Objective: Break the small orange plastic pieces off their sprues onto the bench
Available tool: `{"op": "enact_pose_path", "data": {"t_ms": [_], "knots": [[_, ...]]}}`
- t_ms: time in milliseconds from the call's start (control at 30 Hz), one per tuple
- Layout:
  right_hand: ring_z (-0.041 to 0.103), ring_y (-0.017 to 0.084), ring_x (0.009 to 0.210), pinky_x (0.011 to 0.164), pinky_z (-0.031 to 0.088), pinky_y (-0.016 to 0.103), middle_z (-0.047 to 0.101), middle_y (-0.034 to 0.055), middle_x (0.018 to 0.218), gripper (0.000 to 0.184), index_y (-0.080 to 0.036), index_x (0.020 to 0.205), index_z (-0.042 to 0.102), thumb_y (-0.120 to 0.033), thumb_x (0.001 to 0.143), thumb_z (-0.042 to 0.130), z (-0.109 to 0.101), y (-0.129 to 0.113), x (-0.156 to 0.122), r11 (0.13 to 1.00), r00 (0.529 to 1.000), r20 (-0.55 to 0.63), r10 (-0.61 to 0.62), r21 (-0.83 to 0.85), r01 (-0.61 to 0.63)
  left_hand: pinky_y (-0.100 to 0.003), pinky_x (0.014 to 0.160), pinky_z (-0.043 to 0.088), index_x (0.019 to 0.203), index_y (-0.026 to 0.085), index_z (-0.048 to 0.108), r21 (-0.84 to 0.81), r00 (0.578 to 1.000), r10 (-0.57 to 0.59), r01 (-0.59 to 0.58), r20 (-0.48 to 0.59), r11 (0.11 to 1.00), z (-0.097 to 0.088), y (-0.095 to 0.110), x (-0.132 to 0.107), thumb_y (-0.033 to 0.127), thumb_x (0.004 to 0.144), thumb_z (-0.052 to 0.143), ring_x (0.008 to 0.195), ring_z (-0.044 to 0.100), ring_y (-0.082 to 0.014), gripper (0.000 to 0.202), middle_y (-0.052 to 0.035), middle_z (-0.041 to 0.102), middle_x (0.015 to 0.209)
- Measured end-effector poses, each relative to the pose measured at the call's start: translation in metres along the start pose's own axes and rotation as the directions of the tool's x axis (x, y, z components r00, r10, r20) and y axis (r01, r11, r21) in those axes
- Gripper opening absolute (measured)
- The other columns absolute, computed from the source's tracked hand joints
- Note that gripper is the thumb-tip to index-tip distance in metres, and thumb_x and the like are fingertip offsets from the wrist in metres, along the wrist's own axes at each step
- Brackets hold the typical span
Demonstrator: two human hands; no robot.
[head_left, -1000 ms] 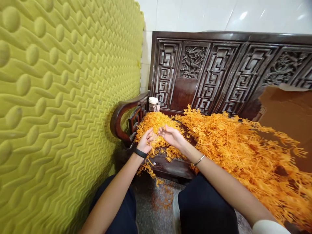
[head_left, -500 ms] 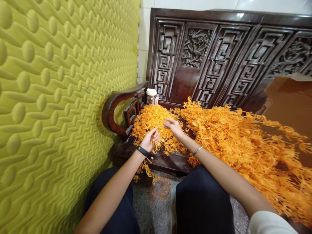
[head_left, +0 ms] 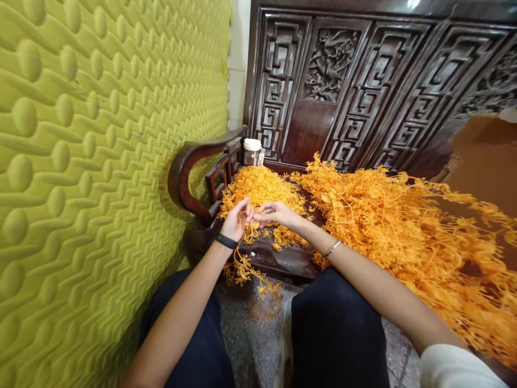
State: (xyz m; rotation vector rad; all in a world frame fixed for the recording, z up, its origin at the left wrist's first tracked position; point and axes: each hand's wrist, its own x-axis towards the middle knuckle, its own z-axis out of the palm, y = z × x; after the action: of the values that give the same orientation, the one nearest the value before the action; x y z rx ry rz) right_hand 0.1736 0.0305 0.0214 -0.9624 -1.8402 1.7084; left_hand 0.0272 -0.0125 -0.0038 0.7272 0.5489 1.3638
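**Pinching a tangled orange plastic sprig over the dark carved wooden settee**

Beside the settee's armrest, the left hand, wrist bent, has its grip clenched on the sprig. Behind it stands a white-lidded jar, label unreadable. The right hand, palm down, pinches the same sprig.

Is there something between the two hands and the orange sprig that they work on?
Nothing visible does. The left hand and the right hand both pinch the orange sprig, whose end hangs past the bench edge.
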Motion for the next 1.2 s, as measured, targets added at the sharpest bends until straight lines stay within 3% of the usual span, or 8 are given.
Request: {"op": "enact_pose_path", "data": {"t_ms": [233, 467, 633, 800, 900, 1000, 1100, 1200], "knots": [[0.052, 0.009, 0.057, 0.066, 0.041, 0.028, 0.059, -0.0024, 0.056, 0.025, -0.014, 0.057, 0.058, -0.030, 0.054, 0.077, 0.011, -0.001, -0.002, 0.988, 0.988, -0.095, -0.122, 0.083, 0.130, -0.019, 0.031, 0.023, 0.035, 0.018, 0.027, -0.065, 0.998, -0.059, 0.057, -0.036, 0.996, 0.000, -0.001, -0.002, 0.027, 0.090, 0.038, 0.023, 0.023, -0.0060, 0.056, 0.0059, 0.017, 0.027], [0.057, 0.013, 0.067, 0.073, 0.046, 0.031, 0.061, 0.0008, 0.068, 0.030, -0.018, 0.063, 0.053, -0.043, 0.064, 0.068, 0.007, 0.002, 0.004, 0.965, 0.967, -0.169, -0.192, 0.149, 0.218, -0.019, 0.029, 0.016, 0.037, 0.019, 0.016, -0.138, 0.996, -0.006, -0.006, -0.088, 0.990, -0.002, 0.004, -0.005, 0.028, 0.091, 0.032, 0.023, 0.018, -0.0051, 0.057, 0.0055, 0.013, 0.028], [0.051, 0.012, 0.061, 0.066, 0.045, 0.028, 0.057, -0.0013, 0.062, 0.028, -0.018, 0.063, 0.061, -0.043, 0.058, 0.074, -0.015, 0.008, 0.010, 0.954, 0.864, -0.409, -0.293, -0.065, 0.293, -0.019, 0.031, 0.021, 0.038, 0.018, 0.026, -0.096, 0.997, -0.044, 0.038, -0.061, 0.995, -0.003, -0.001, -0.008, 0.034, 0.088, 0.043, 0.025, 0.024, -0.0057, 0.055, 0.0059, 0.018, 0.028], [0.050, 0.012, 0.057, 0.064, 0.046, 0.030, 0.052, -0.0020, 0.058, 0.024, -0.017, 0.073, 0.065, -0.037, 0.060, 0.071, -0.021, 0.015, 0.013, 0.964, 0.834, -0.486, -0.263, -0.088, 0.252, -0.018, 0.035, 0.028, 0.043, 0.016, 0.038, -0.049, 0.997, -0.031, 0.028, -0.064, 0.998, -0.006, -0.005, -0.005, 0.037, 0.087, 0.044, 0.029, 0.032, -0.0058, 0.048, 0.0053, 0.028, 0.034], [0.057, 0.015, 0.072, 0.074, 0.048, 0.033, 0.060, 0.0040, 0.084, 0.038, -0.019, 0.100, 0.062, -0.031, 0.065, 0.065, -0.022, 0.016, 0.014, 0.971, 0.822, -0.522, -0.228, -0.062, 0.230, -0.019, 0.038, 0.031, 0.047, 0.016, 0.044, -0.029, 0.998, -0.024, 0.022, -0.062, 0.999, -0.007, -0.005, -0.004, 0.035, 0.086, 0.044, 0.032, 0.036, -0.0065, 0.043, 0.0044, 0.033, 0.037], [0.055, 0.020, 0.099, 0.086, 0.046, 0.036, 0.051, 0.0087, 0.121, 0.054, -0.024, 0.117, 0.053, -0.026, 0.065, 0.064, -0.022, 0.015, 0.014, 0.976, 0.794, -0.571, -0.209, -0.076, 0.202, -0.019, 0.043, 0.036, 0.051, 0.015, 0.051, -0.015, 0.997, -0.013, 0.012, -0.074, 1.000, -0.008, -0.005, -0.004, 0.032, 0.085, 0.043, 0.038, 0.044, -0.0075, 0.039, 0.0018, 0.043, 0.042], [0.052, 0.021, 0.107, 0.089, 0.044, 0.037, 0.051, 0.0074, 0.124, 0.043, -0.024, 0.108, 0.058, -0.023, 0.066, 0.063, -0.018, 0.013, 0.012, 0.970, 0.828, -0.505, -0.243, -0.124, 0.209, -0.020, 0.052, 0.043, 0.058, 0.013, 0.058, -0.016, 0.996, -0.011, 0.010, -0.092, 1.000, -0.009, -0.006, -0.004, 0.034, 0.085, 0.042, 0.049, 0.053, -0.0094, 0.038, -0.0022, 0.055, 0.052], [0.058, 0.018, 0.090, 0.083, 0.046, 0.035, 0.063, 0.0052, 0.099, 0.019, -0.019, 0.085, 0.063, -0.025, 0.067, 0.063, -0.012, 0.009, 0.009, 0.958, 0.874, -0.394, -0.284, -0.146, 0.246, -0.024, 0.062, 0.047, 0.067, 0.012, 0.063, -0.026, 0.996, -0.021, 0.018, -0.086, 0.999, -0.011, -0.006, -0.004, 0.040, 0.086, 0.040, 0.058, 0.058, -0.0120, 0.041, -0.0063, 0.062, 0.063]]}}
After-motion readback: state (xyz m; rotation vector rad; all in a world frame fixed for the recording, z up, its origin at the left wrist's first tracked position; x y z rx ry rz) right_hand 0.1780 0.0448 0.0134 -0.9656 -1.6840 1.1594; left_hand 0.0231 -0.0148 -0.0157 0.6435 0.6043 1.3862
